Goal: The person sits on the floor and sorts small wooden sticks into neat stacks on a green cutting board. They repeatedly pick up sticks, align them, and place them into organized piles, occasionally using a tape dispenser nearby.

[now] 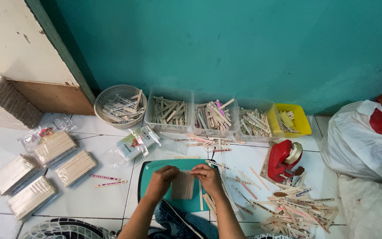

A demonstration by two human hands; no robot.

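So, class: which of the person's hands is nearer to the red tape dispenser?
The right. The right hand holds the right edge of the stick bundle, with the red tape dispenser farther off to its right. The left hand grips the bundle's far left side.

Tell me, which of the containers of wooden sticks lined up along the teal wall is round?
The white round mesh basket at the left end of the row. The three clear plastic tubs and the yellow plastic bin beside it are all rectangular.
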